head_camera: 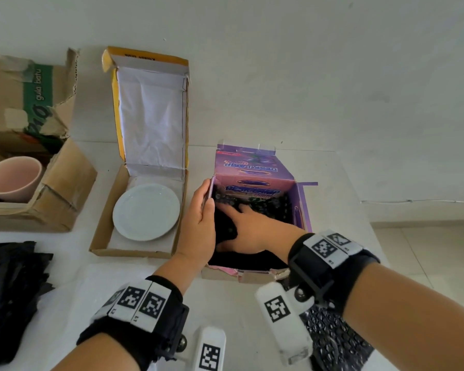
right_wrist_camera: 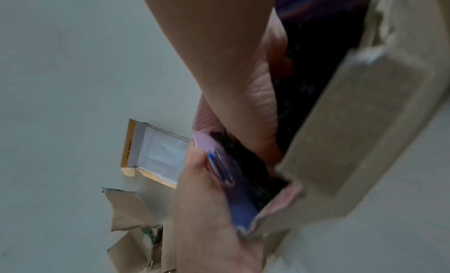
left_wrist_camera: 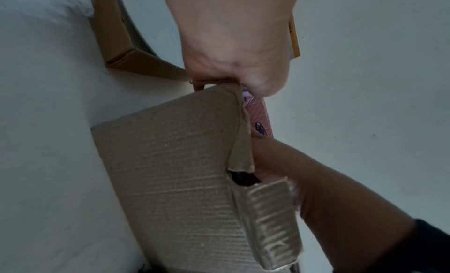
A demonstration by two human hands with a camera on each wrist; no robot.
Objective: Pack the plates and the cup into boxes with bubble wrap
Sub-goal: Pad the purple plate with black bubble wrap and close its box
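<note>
A purple box stands open on the white table, lined with black bubble wrap. My left hand grips the box's left wall, fingers curled over the rim; the left wrist view shows this hand on the cardboard edge. My right hand reaches into the box and presses flat on the black wrap, its fingers straight. What lies under the wrap is hidden. A white plate rests in a flat brown box to the left. A pink cup sits in a torn carton at far left.
A pile of black bubble wrap lies at the near left. Another black sheet lies under my right forearm. The flat box's lid stands upright against the wall. The table ends at the right, with floor beyond.
</note>
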